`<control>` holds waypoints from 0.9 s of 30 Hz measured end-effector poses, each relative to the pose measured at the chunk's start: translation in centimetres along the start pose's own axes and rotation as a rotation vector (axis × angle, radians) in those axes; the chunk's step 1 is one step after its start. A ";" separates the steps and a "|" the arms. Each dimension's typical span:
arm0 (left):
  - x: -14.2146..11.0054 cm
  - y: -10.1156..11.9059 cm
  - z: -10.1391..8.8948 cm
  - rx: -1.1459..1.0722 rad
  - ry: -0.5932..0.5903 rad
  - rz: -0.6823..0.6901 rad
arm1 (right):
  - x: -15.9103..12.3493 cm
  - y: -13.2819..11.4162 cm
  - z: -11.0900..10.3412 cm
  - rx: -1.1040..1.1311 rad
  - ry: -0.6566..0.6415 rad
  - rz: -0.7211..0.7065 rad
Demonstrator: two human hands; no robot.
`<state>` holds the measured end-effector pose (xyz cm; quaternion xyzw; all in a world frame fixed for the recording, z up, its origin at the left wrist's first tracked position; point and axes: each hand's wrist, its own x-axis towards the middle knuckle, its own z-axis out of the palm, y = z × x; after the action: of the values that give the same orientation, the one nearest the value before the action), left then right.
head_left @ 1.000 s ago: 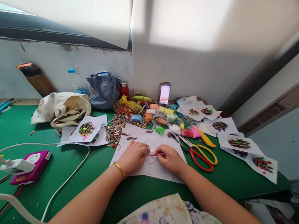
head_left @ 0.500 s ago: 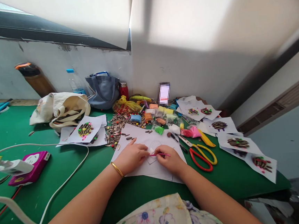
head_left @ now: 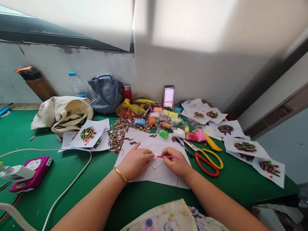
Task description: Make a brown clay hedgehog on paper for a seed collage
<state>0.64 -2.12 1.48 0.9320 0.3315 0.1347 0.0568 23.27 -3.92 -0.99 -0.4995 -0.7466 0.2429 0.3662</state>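
My left hand [head_left: 136,162], with a gold bangle at the wrist, lies on white paper [head_left: 138,135], its fingers stretched out and thumb apart. Its fingertips rest at the edge of a small white card [head_left: 157,162] with a faint drawn outline. A slim pink stick-like tool [head_left: 172,156] is pinched between the thumb and fingers of my right hand [head_left: 177,162]. The tool's tip points left toward my left fingertips, close to a tiny whitish bit whose kind I cannot make out. A few sunflower seeds [head_left: 133,143] lie loose on the paper's far part.
Scissors [head_left: 206,157] and a black pen [head_left: 184,147] lie right of the paper. Behind are heaped sunflower seeds [head_left: 120,129] and bagged coloured clay [head_left: 163,133]. Seed-decorated cards [head_left: 245,147] line the right edge. A white cable [head_left: 76,181] runs from a purple power strip [head_left: 36,176].
My right hand has shifted slightly right with the pink tool, baring more of the small card. My left hand has stayed nearly still.
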 end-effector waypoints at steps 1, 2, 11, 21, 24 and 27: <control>0.1 0.0 -0.1 -0.014 0.001 -0.016 | 0.0 0.2 -0.1 -0.001 0.036 -0.010; 0.1 -0.1 -0.2 -0.022 0.000 -0.032 | 0.0 0.4 -0.3 -0.006 0.075 -0.032; 0.2 0.1 0.8 -0.002 0.022 -0.134 | 0.1 2.0 -0.6 -0.216 0.136 -0.041; 0.2 -1.6 1.1 -0.050 -0.002 -0.161 | -0.2 0.6 -0.6 -0.252 0.178 -0.035; 0.2 -1.7 0.8 -0.080 -0.020 -0.132 | -0.2 0.3 -0.7 -0.208 0.156 0.018; 0.2 -1.6 0.9 -0.130 -0.034 -0.102 | -0.2 -0.1 -0.6 -0.098 0.098 0.032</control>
<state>0.12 -0.80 0.40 0.9104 0.3682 0.1371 0.1297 23.78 -4.12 -0.63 -0.5399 -0.7307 0.1872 0.3737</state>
